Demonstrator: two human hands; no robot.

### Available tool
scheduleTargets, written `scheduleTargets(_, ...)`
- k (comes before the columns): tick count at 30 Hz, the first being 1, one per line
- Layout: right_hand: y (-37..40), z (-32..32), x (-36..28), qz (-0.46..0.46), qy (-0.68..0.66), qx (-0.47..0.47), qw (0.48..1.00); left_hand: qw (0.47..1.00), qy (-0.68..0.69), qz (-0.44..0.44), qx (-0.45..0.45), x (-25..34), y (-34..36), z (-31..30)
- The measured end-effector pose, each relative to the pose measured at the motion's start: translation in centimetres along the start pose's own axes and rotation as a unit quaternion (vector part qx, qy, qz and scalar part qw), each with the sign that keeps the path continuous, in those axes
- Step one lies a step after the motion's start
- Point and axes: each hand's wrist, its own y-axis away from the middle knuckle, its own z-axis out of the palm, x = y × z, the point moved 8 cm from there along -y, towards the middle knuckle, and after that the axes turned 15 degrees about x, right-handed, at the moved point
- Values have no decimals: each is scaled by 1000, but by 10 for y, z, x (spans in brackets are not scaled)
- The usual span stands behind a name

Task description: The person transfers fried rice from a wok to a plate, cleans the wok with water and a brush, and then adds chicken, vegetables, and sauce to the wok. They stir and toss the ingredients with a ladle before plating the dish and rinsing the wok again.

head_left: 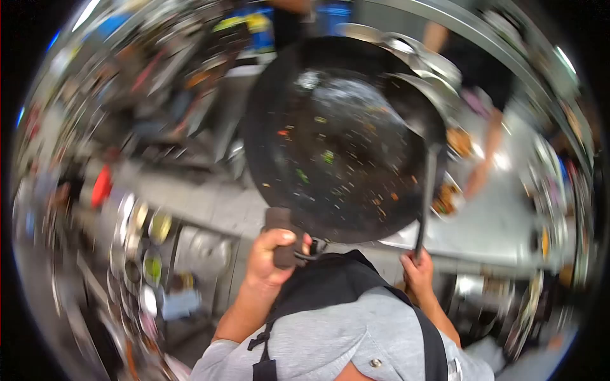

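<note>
At far left of the frame, only blur: a red object [101,185] and a row of small bowls [151,254] with yellow and green contents, too smeared to name. Lower centre-left, bare forearm rising out of a grey sleeve [219,359], left hand [273,255] up at the middle of the frame, wrist straight, knuckles toward the camera. Grip closed tight around the dark wok handle [279,228], fingers wrapped, thumb laid over the top. Above that, filling the upper centre, the black wok [337,146], held up and tilted with its inside facing the camera, almost bare apart from green, red and orange scraps [327,155] stuck to the oily surface. At the wok's right rim, a ladle [416,117], bowl resting inside against the wall, long thin shaft running straight down past the rim toward lower right. Right of centre, low in the frame, right hand [416,272], arm bent in close beside the black apron [330,279], grip closed around the end of the ladle shaft, fingers curled under. Behind wok and ladle, the steel desk [502,222] stretching to the right, with plates [459,141] of browned food near the wok's right edge. Upper right, another person's arm [486,159] reaching down, hand low over the desk beside the plates; touching or not, cannot tell.
</note>
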Motion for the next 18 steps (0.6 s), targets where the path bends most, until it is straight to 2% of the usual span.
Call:
scheduleTargets(2, -40, 6, -8, 34, 15, -61, 997, 997, 42, 60, 22, -1, 33, -16)
scheduleTargets(4, -86, 14, -21, -53, 79, -150, 984, 978, 120, 138, 105, -14, 76, -31)
scheduleTargets(5, -98, 27, -35, -52, 73, -201, 976, 963, 153, 170, 140, -24, 97, -36)
scheduleTargets(6, -141, 50, -62, -49, 98, -259, 960, 937, 200, 208, 198, -35, 94, -23)
scheduleTargets(8, -137, 88, -74, -56, 112, -345, 930, 884, 278, 260, 270, -68, 133, -64)
scheduleTargets(10, -128, 114, -84, -49, 109, -402, 908, 828, 320, 281, 364, -97, 180, -77)
scheduleTargets(11, -124, 125, -86, -48, 112, -434, 892, 804, 351, 290, 383, -111, 201, -81)
scheduleTargets(12, -120, 138, -87, -49, 115, -464, 877, 735, 395, 320, 450, -124, 229, -83)
scheduleTargets(13, -118, 155, -102, -43, 119, -493, 860, 691, 410, 338, 490, -130, 248, -80)
scheduleTargets(14, -104, 157, -104, 2, 134, -514, 847, 643, 435, 363, 515, -147, 272, -90)
scheduleTargets(16, -95, 171, -91, -18, 137, -543, 828, 561, 467, 418, 541, -169, 315, -103)
scheduleTargets(17, -89, 178, -86, -30, 140, -560, 816, 492, 484, 455, 563, -183, 338, -110)
scheduleTargets(18, -78, 182, -90, -46, 138, -579, 803, 455, 490, 483, 565, -197, 360, -124)
